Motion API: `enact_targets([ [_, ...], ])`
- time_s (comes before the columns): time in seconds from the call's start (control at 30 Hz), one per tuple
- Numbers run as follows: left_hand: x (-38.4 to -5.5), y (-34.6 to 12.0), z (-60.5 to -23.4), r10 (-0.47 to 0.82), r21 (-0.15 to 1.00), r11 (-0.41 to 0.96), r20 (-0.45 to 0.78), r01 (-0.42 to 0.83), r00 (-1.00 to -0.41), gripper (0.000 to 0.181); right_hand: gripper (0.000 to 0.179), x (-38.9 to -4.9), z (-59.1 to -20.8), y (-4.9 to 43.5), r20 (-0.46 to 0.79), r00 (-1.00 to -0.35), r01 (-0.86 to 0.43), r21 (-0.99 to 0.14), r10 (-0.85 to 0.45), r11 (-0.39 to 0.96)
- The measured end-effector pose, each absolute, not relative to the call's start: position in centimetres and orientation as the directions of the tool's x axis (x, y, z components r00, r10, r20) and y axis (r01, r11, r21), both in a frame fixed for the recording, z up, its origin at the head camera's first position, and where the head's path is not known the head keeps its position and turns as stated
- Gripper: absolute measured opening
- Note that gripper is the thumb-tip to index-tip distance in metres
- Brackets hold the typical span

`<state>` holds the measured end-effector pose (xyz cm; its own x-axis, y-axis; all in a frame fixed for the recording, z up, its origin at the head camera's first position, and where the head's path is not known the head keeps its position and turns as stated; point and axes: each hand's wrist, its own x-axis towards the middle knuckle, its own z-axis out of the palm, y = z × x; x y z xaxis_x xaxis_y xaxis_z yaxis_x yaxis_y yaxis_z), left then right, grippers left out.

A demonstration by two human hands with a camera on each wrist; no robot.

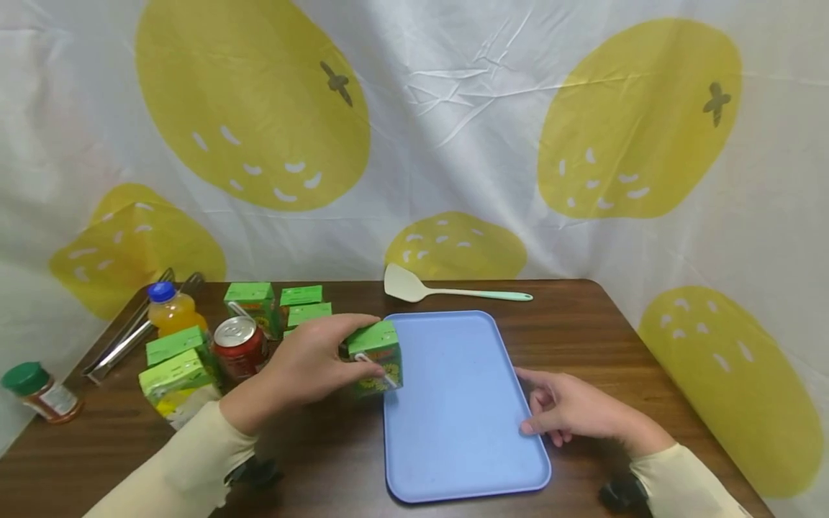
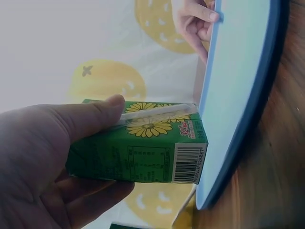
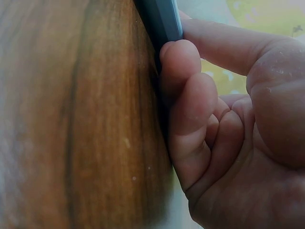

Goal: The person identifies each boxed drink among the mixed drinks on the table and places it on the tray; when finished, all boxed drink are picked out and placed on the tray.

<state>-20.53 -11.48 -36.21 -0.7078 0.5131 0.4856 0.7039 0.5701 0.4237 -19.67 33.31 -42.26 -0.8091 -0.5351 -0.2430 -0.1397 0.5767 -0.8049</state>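
Note:
My left hand (image 1: pixel 324 360) grips a green drink carton (image 1: pixel 378 356) with its thumb on the front and fingers behind. A wrapped straw is stuck to the carton's front, which shows yellow flowers and a barcode (image 2: pixel 189 162) in the left wrist view. The carton is just over the left edge of a blue rectangular tray (image 1: pixel 460 410); whether they touch I cannot tell. On the tray's right rim, my right hand (image 1: pixel 570 410) pinches the edge, thumb on top and curled fingers (image 3: pixel 193 105) beneath. Nothing lies on the tray's visible surface.
Left of the tray stand more green cartons (image 1: pixel 251 296), a red can (image 1: pixel 239 349), an orange drink bottle (image 1: pixel 173 309), metal tongs (image 1: pixel 123 342) and a green-capped spice jar (image 1: pixel 44 394). Behind the tray lies a spatula (image 1: pixel 447 289), near the fruit-print curtain (image 1: pixel 453 144).

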Motion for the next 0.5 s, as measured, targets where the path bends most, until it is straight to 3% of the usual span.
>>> enact_targets([
  [0.2, -21.8, -9.2, -36.6, 0.533, 0.407, 0.571, 0.477, 0.713, -0.699, 0.064, 0.106, -19.7, -42.2, 33.3, -0.243, -0.807, -0.139, -0.808, -0.538, 0.573],
  [0.5, -24.2, -6.3, -37.6, 0.529, 0.456, 0.597, 0.396, 0.661, -0.751, 0.063, 0.106, -19.7, -42.2, 33.3, -0.247, -0.811, -0.132, -0.806, -0.531, 0.577],
])
